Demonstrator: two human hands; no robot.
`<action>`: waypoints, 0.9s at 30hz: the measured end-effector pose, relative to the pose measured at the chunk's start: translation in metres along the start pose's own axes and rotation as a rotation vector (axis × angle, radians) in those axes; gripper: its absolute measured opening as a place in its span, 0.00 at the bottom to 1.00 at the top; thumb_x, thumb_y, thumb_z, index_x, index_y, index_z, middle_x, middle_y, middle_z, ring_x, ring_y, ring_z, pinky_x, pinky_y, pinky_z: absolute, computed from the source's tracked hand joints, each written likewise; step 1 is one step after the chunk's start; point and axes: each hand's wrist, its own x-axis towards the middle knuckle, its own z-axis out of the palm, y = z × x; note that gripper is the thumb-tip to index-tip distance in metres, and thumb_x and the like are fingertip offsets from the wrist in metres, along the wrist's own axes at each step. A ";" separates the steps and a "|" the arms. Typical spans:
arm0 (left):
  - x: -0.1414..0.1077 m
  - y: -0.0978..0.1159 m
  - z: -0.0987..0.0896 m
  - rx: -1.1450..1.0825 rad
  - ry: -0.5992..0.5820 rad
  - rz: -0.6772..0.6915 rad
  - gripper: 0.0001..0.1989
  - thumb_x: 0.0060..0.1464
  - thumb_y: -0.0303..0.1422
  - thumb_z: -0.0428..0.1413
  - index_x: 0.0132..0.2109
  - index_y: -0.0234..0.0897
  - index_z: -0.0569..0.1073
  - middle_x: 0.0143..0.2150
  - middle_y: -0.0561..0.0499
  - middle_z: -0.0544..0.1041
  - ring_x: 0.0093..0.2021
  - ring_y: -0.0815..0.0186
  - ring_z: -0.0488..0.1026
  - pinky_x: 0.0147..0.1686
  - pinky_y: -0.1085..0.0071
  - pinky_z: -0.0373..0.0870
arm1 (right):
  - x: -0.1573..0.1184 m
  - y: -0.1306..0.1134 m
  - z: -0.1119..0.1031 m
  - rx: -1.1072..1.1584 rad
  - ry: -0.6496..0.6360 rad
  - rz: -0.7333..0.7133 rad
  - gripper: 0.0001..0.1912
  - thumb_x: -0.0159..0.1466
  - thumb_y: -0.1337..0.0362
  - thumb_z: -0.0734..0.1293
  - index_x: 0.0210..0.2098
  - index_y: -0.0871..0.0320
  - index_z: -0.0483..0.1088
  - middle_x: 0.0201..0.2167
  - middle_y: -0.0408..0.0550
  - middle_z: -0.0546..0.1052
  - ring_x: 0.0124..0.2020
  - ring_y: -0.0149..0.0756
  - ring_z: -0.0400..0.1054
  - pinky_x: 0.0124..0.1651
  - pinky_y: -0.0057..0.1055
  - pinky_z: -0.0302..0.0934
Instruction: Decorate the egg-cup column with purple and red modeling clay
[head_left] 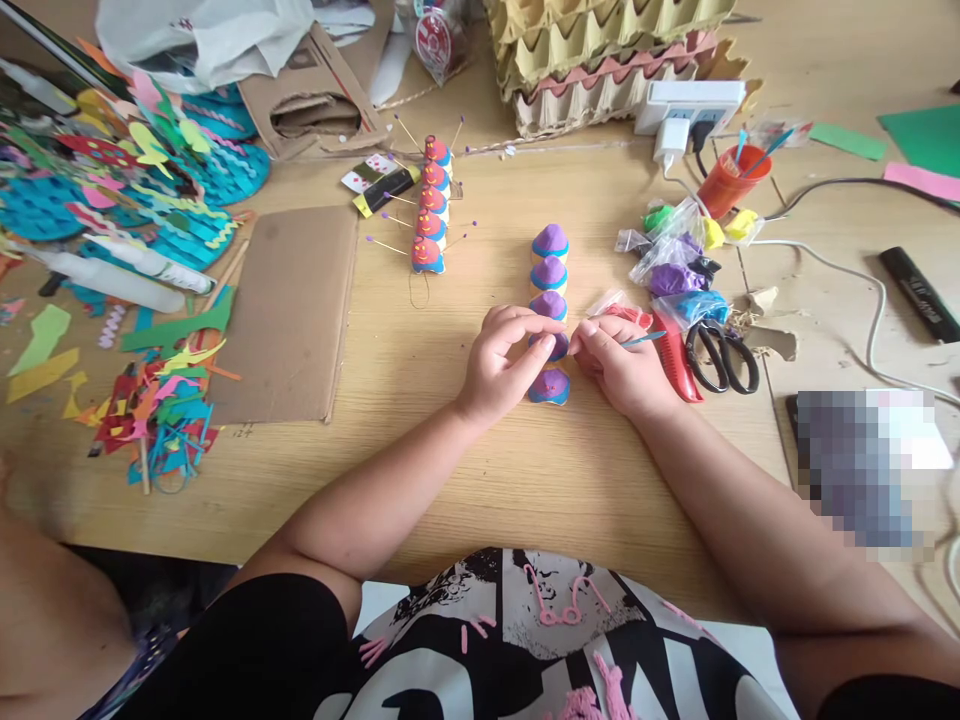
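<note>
A strip of several egg-carton cups (549, 274), purple on top and blue below, lies lengthwise in front of me. My left hand (510, 358) is at its left side, thumb and index finger curved over the fourth cup with a gap between them. On the right, my right hand (619, 365) is closed around a thin blue stick (643, 339), its fingertips beside the same cup. Whether those fingertips pinch anything small is too fine to tell. Farther off to the left stands a similar red and blue strip (430, 210) with faces and thin pins sticking out.
Cardboard (289, 315) and colourful paper scraps (161, 410) lie left. Black scissors (721, 358), bagged clay (675, 278), a red cup (733, 182) and cables are right. Egg trays (600, 60) and a power strip (694, 105) stand behind. Another person's arm shows at lower left.
</note>
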 end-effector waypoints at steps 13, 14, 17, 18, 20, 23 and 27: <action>0.001 -0.001 0.001 -0.027 0.015 0.018 0.11 0.70 0.41 0.59 0.45 0.43 0.83 0.43 0.49 0.83 0.49 0.61 0.78 0.56 0.61 0.73 | 0.001 -0.005 0.004 -0.041 -0.008 -0.044 0.22 0.60 0.43 0.78 0.29 0.56 0.80 0.16 0.37 0.63 0.21 0.28 0.54 0.25 0.28 0.51; 0.001 -0.001 0.001 -0.028 0.016 0.015 0.11 0.69 0.42 0.59 0.45 0.43 0.83 0.43 0.49 0.83 0.50 0.61 0.78 0.56 0.61 0.73 | 0.001 -0.003 0.002 -0.046 -0.006 -0.036 0.23 0.61 0.42 0.77 0.29 0.56 0.79 0.15 0.37 0.61 0.20 0.28 0.52 0.24 0.29 0.48; 0.000 -0.001 0.000 -0.004 0.012 -0.003 0.13 0.69 0.44 0.58 0.45 0.43 0.83 0.44 0.48 0.83 0.51 0.60 0.78 0.58 0.60 0.74 | 0.001 0.001 -0.001 -0.051 0.002 -0.005 0.27 0.63 0.38 0.74 0.26 0.56 0.78 0.14 0.36 0.59 0.18 0.26 0.47 0.22 0.30 0.40; 0.000 -0.001 0.000 0.004 0.012 -0.007 0.14 0.70 0.45 0.58 0.45 0.43 0.83 0.44 0.48 0.83 0.51 0.60 0.78 0.58 0.59 0.74 | 0.001 0.001 -0.001 -0.051 0.003 0.004 0.28 0.63 0.37 0.74 0.26 0.56 0.77 0.14 0.37 0.59 0.18 0.26 0.46 0.22 0.31 0.39; 0.001 -0.001 0.000 0.011 0.010 -0.012 0.15 0.70 0.46 0.57 0.45 0.43 0.83 0.44 0.48 0.83 0.51 0.60 0.78 0.58 0.59 0.74 | 0.001 0.000 0.000 -0.046 0.001 0.007 0.28 0.63 0.37 0.74 0.26 0.57 0.77 0.14 0.37 0.59 0.18 0.26 0.47 0.22 0.30 0.39; 0.001 0.000 -0.001 0.007 -0.003 -0.008 0.15 0.70 0.46 0.57 0.46 0.43 0.83 0.44 0.48 0.83 0.50 0.60 0.78 0.57 0.60 0.74 | 0.001 -0.003 0.003 -0.031 -0.004 -0.018 0.23 0.60 0.41 0.78 0.29 0.56 0.78 0.16 0.37 0.64 0.20 0.26 0.52 0.23 0.28 0.47; 0.001 0.001 -0.001 0.002 -0.006 -0.010 0.15 0.70 0.47 0.57 0.46 0.43 0.83 0.44 0.48 0.83 0.50 0.60 0.78 0.58 0.59 0.74 | 0.002 -0.008 0.007 -0.009 0.007 -0.037 0.21 0.54 0.46 0.83 0.32 0.56 0.79 0.24 0.40 0.75 0.25 0.27 0.63 0.30 0.27 0.61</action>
